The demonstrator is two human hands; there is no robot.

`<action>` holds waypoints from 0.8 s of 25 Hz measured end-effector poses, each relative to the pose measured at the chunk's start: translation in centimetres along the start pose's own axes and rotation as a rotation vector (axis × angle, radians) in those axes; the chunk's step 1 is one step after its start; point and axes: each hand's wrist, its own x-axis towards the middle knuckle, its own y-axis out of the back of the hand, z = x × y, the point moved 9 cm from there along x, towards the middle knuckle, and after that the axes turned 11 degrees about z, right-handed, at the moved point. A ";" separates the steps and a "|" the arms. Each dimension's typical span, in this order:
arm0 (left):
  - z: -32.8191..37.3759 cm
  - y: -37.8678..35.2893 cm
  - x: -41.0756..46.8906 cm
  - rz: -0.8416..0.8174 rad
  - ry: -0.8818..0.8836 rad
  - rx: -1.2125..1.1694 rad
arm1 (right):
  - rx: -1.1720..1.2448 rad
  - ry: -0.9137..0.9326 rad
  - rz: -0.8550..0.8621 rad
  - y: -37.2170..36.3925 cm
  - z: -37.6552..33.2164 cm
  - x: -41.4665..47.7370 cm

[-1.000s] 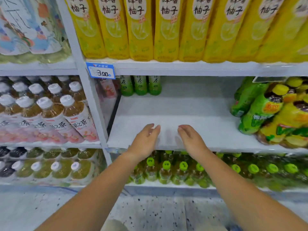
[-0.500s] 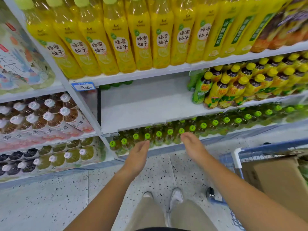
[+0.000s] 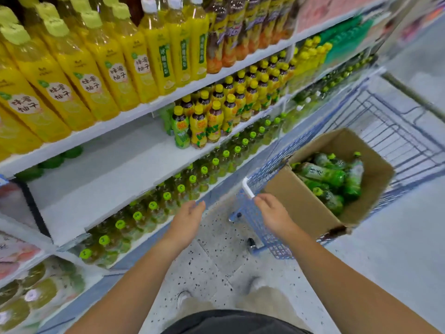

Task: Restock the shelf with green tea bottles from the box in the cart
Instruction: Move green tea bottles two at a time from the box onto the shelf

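Observation:
A brown cardboard box (image 3: 303,206) sits in the blue wire cart (image 3: 397,141) at the right, with several green tea bottles (image 3: 325,175) lying inside it. The white middle shelf (image 3: 101,186) is mostly bare, with a few green bottles (image 3: 51,161) standing at its far back left. My left hand (image 3: 186,222) hovers over the floor in front of the shelf, fingers relaxed and holding nothing. My right hand (image 3: 273,213) is at the cart's near corner, just short of the box, fingers loosely extended and holding nothing.
Yellow bottles (image 3: 96,73) fill the shelf above. Yellow-capped bottles (image 3: 212,119) stand on the right part of the middle shelf. Green-capped bottles (image 3: 168,196) line the shelf below. Speckled floor (image 3: 216,261) lies between shelf and cart, with my shoes at the bottom.
Both hands have drawn back from the bare shelf and swung right toward the cart. My view has turned right, and the box with its bottles is now fully in sight.

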 end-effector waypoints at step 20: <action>17.3 -40.1 4.1 -0.189 0.065 0.089 | -0.193 -0.111 0.025 29.8 19.4 20.3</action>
